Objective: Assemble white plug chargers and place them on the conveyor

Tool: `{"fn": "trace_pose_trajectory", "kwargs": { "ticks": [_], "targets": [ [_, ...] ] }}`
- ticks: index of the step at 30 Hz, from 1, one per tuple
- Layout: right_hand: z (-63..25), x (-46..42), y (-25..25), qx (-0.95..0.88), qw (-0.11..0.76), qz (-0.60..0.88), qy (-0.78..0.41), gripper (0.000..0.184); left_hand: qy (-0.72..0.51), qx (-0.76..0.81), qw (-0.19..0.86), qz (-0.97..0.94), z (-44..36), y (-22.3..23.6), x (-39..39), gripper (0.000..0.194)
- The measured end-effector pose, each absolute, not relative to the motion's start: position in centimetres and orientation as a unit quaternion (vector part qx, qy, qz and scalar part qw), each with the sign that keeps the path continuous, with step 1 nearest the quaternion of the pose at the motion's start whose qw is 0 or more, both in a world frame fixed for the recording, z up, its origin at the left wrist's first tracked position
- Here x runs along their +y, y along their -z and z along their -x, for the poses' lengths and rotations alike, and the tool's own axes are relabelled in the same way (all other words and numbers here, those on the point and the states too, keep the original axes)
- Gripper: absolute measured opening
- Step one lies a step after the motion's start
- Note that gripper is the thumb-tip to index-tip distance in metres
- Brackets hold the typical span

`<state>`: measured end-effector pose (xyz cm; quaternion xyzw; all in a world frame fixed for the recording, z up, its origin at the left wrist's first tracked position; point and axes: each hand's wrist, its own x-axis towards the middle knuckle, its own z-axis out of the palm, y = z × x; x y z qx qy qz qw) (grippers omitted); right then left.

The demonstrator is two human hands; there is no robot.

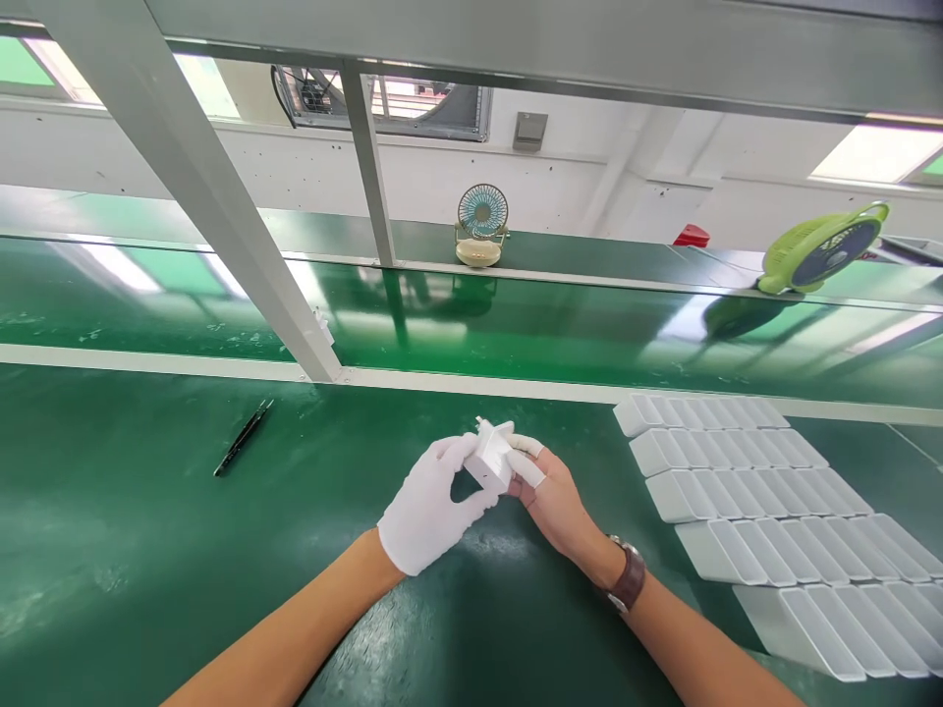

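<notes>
A small white box-shaped plastic part point(489, 462) is held up between my two hands above the green tabletop. My left hand point(436, 506), in a white glove, grips it from the left between thumb and fingers. On the other side my right hand point(549, 491), with white finger cots on some fingertips, pinches the same part. A small pinkish bit sticks out at the top of the part. Its inner side and the fingertips behind it are hidden.
Black tweezers point(244, 438) lie on the green table at the left. Rows of white plastic trays point(766, 496) stand at the right. Behind the white rail point(471, 383) are a small beige fan point(482, 224), a green fan point(821, 250) and a slanted metal post point(198, 187).
</notes>
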<state>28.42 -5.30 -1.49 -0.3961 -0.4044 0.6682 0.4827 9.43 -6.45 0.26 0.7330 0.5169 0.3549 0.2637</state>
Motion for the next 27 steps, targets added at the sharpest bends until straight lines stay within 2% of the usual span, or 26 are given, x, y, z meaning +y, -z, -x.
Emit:
{"fn": "trace_pose_trajectory", "kwargs": {
  "ticks": [2,5,12,18,24,27],
  "targets": [
    [-28.2,-5.4,1.1,-0.375,0.455,0.363,-0.722,0.031,-0.358,0.492,0.262,-0.749,-9.4,-0.3,-6.8,0.063],
    [-28.0,-5.6,0.8,-0.371,0.432,0.343,-0.747,0.029,-0.359,0.472,0.261,-0.762,-9.4,-0.3,-7.0,0.064],
    [-28.0,-5.6,1.4,-0.387,0.422,0.369,-0.732,0.026,-0.386,0.459,0.264,-0.755,-9.1,-0.4,-6.7,0.049],
    [-28.3,-5.7,2.0,-0.406,0.415,0.383,-0.719,0.028,-0.354,0.465,0.273,-0.764,-8.8,-0.8,-6.8,0.051],
    [-28.0,-5.7,1.7,-0.448,0.443,0.374,-0.681,0.029,-0.312,0.492,0.25,-0.773,-8.3,-0.7,-6.7,0.065],
    [-27.7,-5.7,1.5,-0.475,0.478,0.371,-0.638,0.026,-0.303,0.509,0.241,-0.769,-8.4,-0.2,-6.1,0.059]
  ]
}}
